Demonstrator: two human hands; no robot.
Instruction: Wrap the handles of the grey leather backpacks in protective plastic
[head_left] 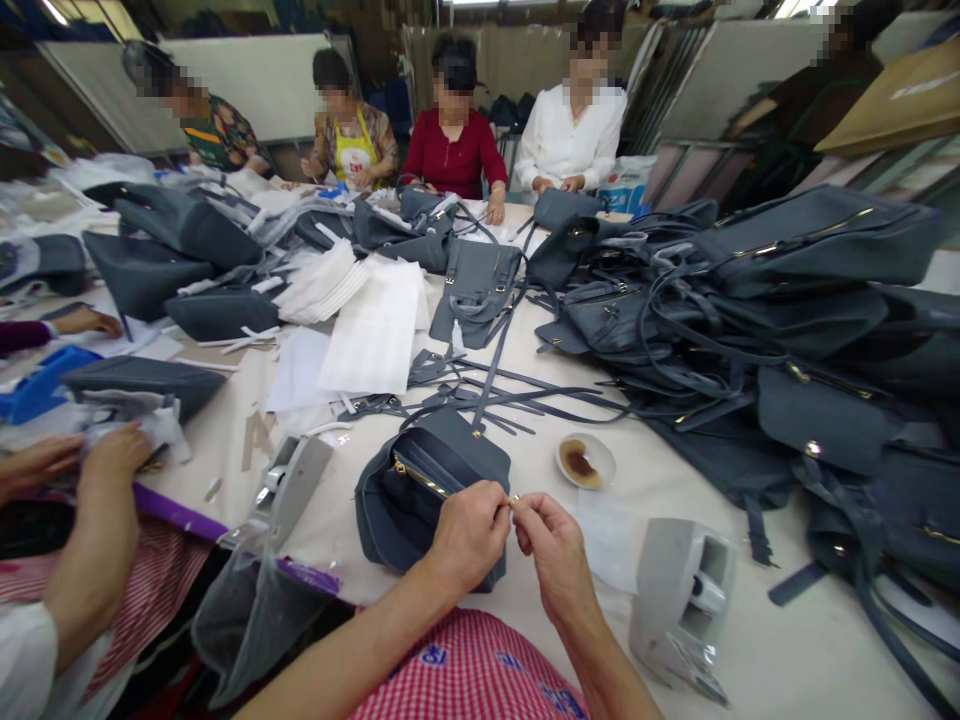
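A dark blue-grey handbag (469, 450) stands on the table in front of me, its top open and a gold zip (420, 478) showing along the opening. At the bag's right side both my hands meet. My left hand (471, 530) is closed, its thumb and finger pressed together, with the forearm crossing the bag's front. Opposite it, my right hand (551, 540) pinches a tiny gold-coloured piece (514, 501) at the fingertips. Whether that piece joins the zip is hidden. A small white dish (606, 462) with brown stuff in it sits to the right of the bag.
Tape dispensers stand on the left (304, 490) and right (675, 590). Piled dark bags (810, 330) fill the right side. White sheets (375, 330) and loose straps (510, 390) lie beyond my bag. A co-worker's hands (112, 455) work at left; several people sit opposite.
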